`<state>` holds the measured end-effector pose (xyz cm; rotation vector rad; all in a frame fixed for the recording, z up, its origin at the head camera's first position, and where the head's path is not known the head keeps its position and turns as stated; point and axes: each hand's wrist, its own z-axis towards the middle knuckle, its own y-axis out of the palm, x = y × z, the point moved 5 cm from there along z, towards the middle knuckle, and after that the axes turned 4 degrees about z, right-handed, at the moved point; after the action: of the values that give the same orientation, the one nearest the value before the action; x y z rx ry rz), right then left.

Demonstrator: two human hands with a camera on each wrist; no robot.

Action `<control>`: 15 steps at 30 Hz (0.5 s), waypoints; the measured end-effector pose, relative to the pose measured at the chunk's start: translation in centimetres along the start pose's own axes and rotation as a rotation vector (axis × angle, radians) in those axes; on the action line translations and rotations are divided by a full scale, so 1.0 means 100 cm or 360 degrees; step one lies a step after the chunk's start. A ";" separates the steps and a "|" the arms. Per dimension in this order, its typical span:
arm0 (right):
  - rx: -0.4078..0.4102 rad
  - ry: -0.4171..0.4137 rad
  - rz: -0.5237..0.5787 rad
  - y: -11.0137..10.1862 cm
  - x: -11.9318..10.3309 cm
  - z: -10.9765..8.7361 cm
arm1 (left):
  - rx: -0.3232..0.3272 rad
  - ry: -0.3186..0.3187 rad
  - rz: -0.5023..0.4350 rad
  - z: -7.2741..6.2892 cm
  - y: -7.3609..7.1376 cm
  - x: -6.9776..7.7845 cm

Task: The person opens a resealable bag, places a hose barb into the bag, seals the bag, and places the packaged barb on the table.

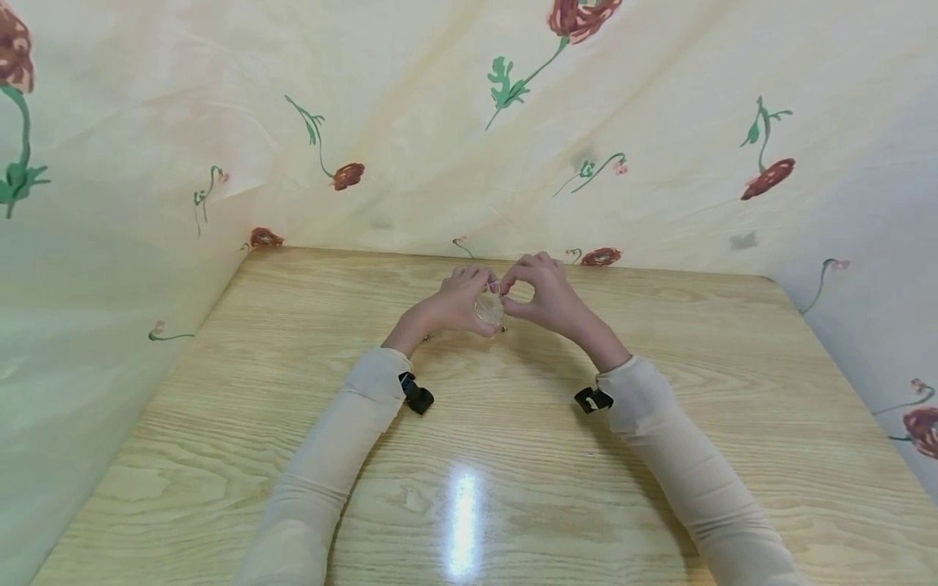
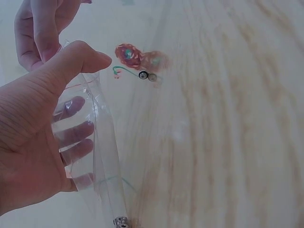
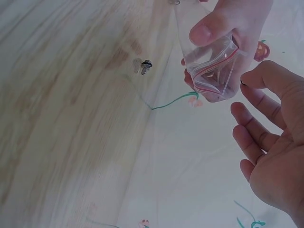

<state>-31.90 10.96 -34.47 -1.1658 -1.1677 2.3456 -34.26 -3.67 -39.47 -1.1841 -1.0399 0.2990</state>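
Note:
A clear plastic zip bag [image 2: 105,147] with red lines along its mouth hangs from my left hand [image 1: 458,303], which holds it near the top. In the right wrist view the bag's mouth [image 3: 216,71] gapes toward my right hand [image 3: 280,137]. Thumb and index fingertip of the right hand pinch a small dark piece [image 3: 243,83], mostly hidden, just beside the mouth. Several small metal pieces [image 2: 121,222] show at the bag's lower end; whether they lie inside it I cannot tell.
Another small metal piece [image 3: 146,65] stands on the wood-grain table [image 1: 469,423], below the hands. A flower-printed sheet [image 1: 410,122] rises along the table's back and sides. Black straps with small mounts [image 1: 418,395] sit at both wrists.

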 end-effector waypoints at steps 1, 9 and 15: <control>0.0003 -0.0005 0.0001 0.000 -0.001 0.000 | -0.0005 -0.0001 -0.0001 0.000 0.000 0.000; 0.0020 -0.0019 -0.0006 0.000 0.000 0.000 | -0.0030 -0.0012 -0.0011 0.000 0.001 0.000; 0.0003 -0.0008 -0.0006 -0.001 0.000 -0.001 | -0.0029 -0.0015 -0.0016 0.000 0.001 0.001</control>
<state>-31.83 11.09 -34.46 -1.1563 -1.1684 2.3477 -34.19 -3.56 -39.53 -1.1943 -1.0585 0.2878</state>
